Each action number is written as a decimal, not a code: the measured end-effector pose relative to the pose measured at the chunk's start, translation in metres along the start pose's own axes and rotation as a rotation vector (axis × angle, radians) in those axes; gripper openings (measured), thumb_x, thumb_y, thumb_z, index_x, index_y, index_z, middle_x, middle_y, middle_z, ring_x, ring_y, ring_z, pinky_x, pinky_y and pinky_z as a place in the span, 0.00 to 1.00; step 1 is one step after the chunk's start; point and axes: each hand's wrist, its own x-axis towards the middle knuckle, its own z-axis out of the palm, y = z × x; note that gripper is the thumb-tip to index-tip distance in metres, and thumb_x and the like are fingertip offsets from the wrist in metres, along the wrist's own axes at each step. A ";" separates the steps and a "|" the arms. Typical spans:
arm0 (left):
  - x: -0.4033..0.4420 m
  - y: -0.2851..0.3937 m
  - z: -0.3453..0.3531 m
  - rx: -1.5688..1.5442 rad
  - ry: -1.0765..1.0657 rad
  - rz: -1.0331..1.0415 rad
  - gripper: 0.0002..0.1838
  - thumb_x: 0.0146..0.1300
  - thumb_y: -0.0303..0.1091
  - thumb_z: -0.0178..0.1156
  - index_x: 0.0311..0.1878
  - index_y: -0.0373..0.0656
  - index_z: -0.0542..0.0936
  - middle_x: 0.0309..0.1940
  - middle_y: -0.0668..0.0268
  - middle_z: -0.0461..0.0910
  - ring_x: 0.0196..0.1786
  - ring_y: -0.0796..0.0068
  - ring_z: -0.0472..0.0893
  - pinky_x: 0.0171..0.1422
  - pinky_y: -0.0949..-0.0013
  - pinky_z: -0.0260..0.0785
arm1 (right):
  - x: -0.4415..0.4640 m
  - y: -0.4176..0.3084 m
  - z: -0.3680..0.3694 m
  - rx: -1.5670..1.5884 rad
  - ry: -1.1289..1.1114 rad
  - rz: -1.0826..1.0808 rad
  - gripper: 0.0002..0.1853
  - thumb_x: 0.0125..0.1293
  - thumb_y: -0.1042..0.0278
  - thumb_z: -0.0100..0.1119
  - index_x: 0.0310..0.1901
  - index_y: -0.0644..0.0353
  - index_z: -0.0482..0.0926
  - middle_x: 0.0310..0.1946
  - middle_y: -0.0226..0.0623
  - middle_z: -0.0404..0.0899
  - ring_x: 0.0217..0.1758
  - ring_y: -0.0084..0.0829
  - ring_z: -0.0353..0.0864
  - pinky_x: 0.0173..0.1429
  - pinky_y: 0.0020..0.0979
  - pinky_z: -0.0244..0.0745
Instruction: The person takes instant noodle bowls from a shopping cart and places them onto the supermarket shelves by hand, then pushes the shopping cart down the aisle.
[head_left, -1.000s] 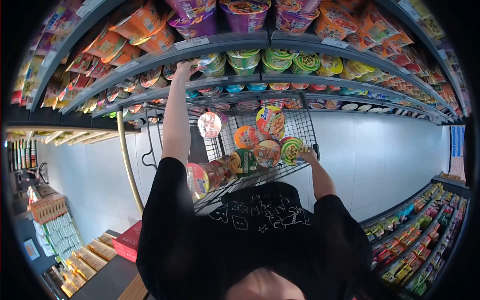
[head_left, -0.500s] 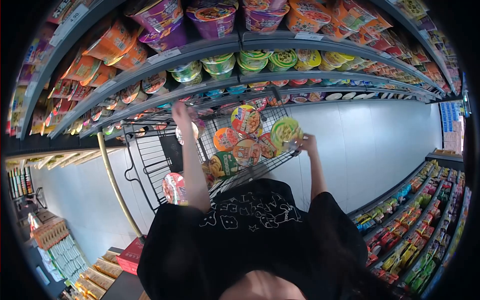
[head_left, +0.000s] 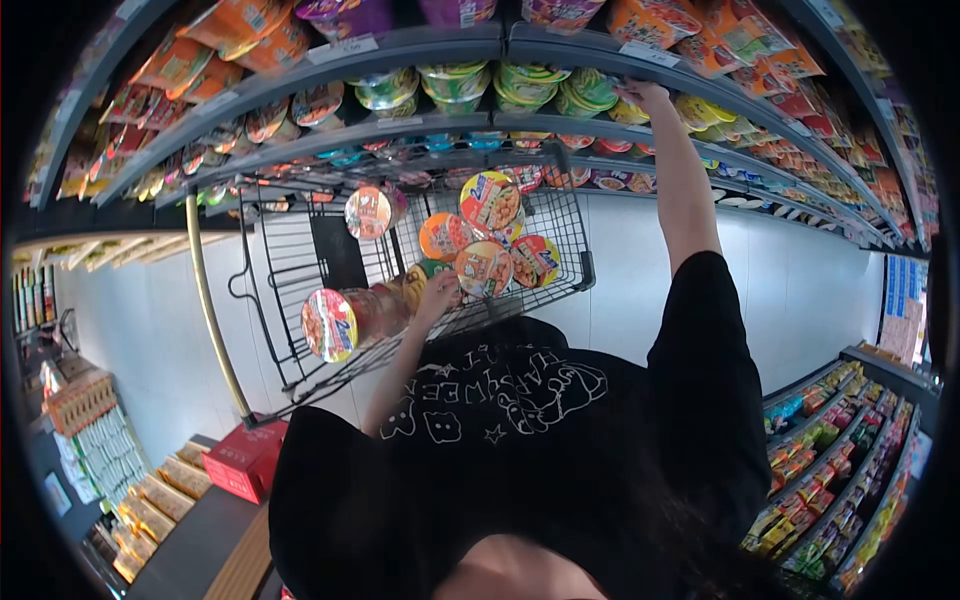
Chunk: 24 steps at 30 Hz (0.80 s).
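Observation:
My right hand reaches up to the shelf, its fingers closed on the side of a green-lidded cup in the row of green cups. My left hand is low at the near side of the wire cart, fingers curled beside a dark green cup; what they grip is hidden. Inside the cart lie an orange cup, a red-and-yellow cup, a brown-lidded cup and several others. A large red-and-white cup lies at the left end.
Curved shelves of purple, orange and yellow cups span the top. At the lower left are a red box and a pale pole. Packet racks stand at the lower right. Grey floor shows beyond the cart.
My right hand has moved from beside the cart up to the shelf with the green-lidded cup. My left hand has come down from the shelf to the cart's near side.

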 end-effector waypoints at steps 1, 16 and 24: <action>-0.001 0.000 -0.002 0.005 0.005 -0.015 0.15 0.58 0.33 0.50 0.48 0.38 0.68 0.38 0.63 0.73 0.29 0.77 0.76 0.27 0.79 0.68 | 0.002 0.006 0.006 0.096 0.011 0.002 0.15 0.54 0.86 0.49 0.45 0.70 0.65 0.44 0.47 0.68 0.43 0.45 0.73 0.36 0.43 0.81; -0.024 -0.044 0.003 -0.024 -0.051 -0.347 0.15 0.55 0.34 0.52 0.43 0.34 0.72 0.37 0.64 0.73 0.30 0.72 0.77 0.31 0.73 0.71 | -0.158 0.387 -0.054 -1.033 -0.351 0.002 0.20 0.46 0.59 0.61 0.38 0.64 0.72 0.29 0.38 0.76 0.29 0.28 0.75 0.31 0.26 0.71; -0.025 -0.073 0.006 -0.021 0.136 -0.183 0.14 0.54 0.32 0.53 0.42 0.34 0.72 0.29 0.62 0.75 0.27 0.75 0.77 0.29 0.74 0.72 | -0.189 0.390 -0.027 -0.890 -0.314 0.063 0.35 0.39 0.60 0.68 0.43 0.71 0.60 0.31 0.42 0.72 0.31 0.30 0.75 0.31 0.29 0.71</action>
